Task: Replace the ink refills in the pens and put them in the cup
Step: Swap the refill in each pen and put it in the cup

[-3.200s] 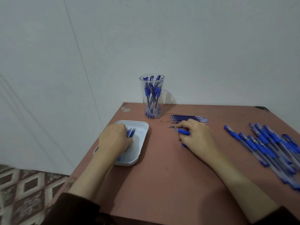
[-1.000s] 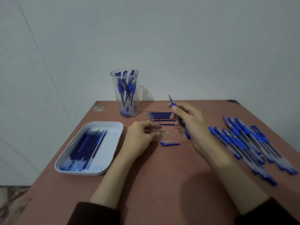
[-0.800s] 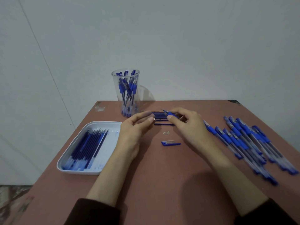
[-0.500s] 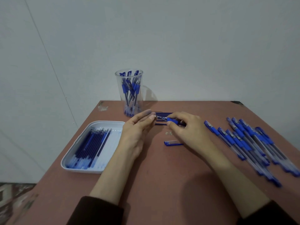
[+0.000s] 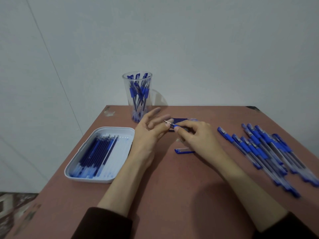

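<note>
My right hand (image 5: 195, 135) grips a blue pen (image 5: 176, 125) by its barrel and holds it level, tip pointing left. The thumb and a fingertip of my left hand (image 5: 148, 131) pinch the pen's metal tip; its other fingers are spread out straight. The pen's blue cap (image 5: 183, 150) lies on the table just in front of my right hand. A clear plastic cup (image 5: 138, 100) with several blue pens stands at the back of the table. Behind my hands lies a row of loose refills (image 5: 183, 119).
A white tray (image 5: 119, 131) holding several blue refills (image 5: 96, 152) sits at the left near the table edge. Several capped blue pens (image 5: 265, 149) lie in a pile on the right. The brown table (image 5: 172, 195) meets a white wall at the back.
My left hand left the tray and came to the pen. My right hand lowered the pen from upright to level, and my left fingers closed on its tip.
</note>
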